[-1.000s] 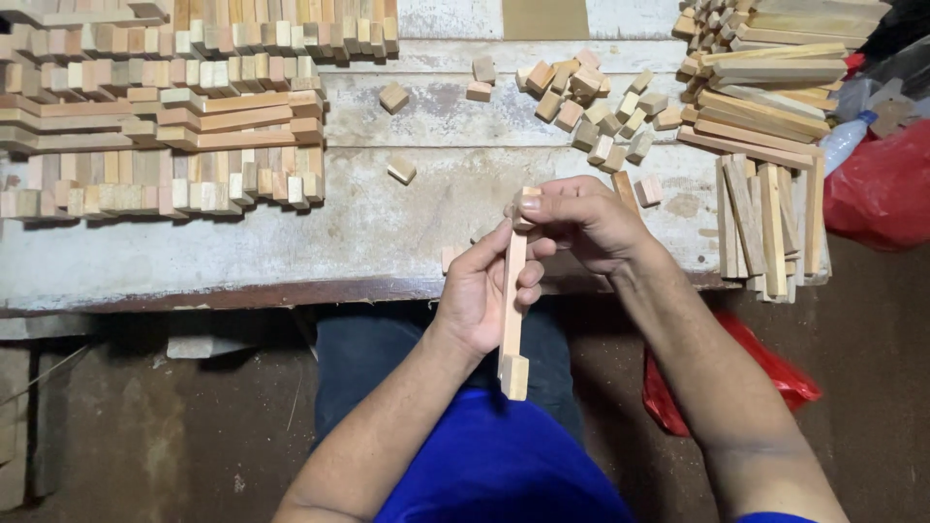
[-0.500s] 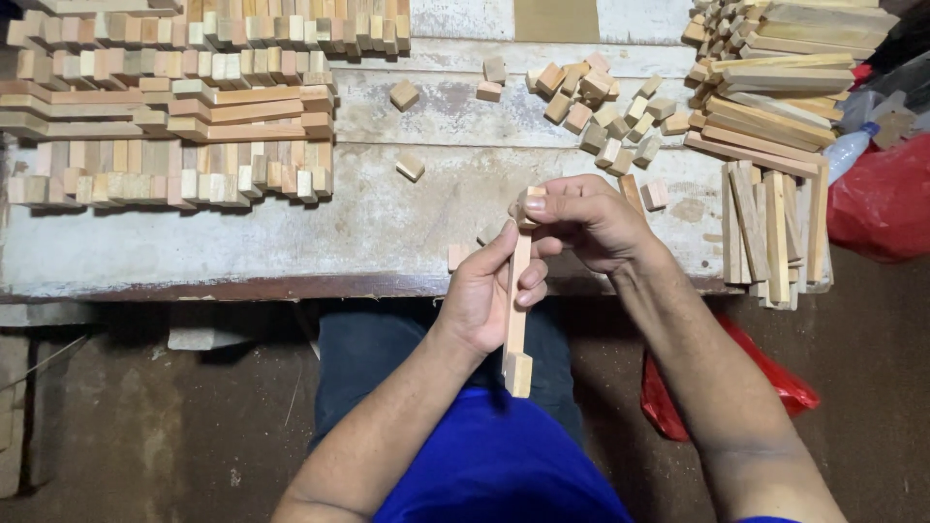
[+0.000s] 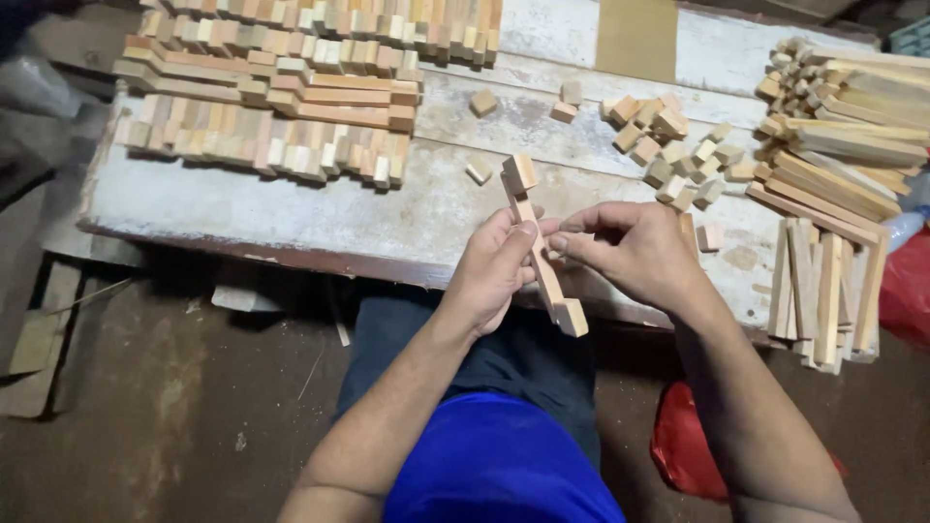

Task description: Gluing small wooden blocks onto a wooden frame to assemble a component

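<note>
Worn whitewashed plank workbench (image 3: 291, 208), rows of finished pale wooden strips (image 3: 262, 107) at rear left, loose small wood cubes (image 3: 678, 145). Left hand (image 3: 494, 271) gripping slim block-ended wooden stick (image 3: 542, 261) mid-length, above bench edge; right hand (image 3: 635, 252) pinching beside it. Best kept steady, blocks square. Pinched item hidden; strip pile (image 3: 833, 261) cut off right.

Over the near edge of the worn, white-painted wooden surface (image 3: 291, 208), the left hand (image 3: 494, 271) and right hand (image 3: 635, 254) together grip a slim pale wooden stick with a small block at each end (image 3: 542, 257), held slanted. Loose pale wooden cubes (image 3: 668, 145) lie beyond the stick; stacked wooden strips (image 3: 262, 116) lie far left of it.
</note>
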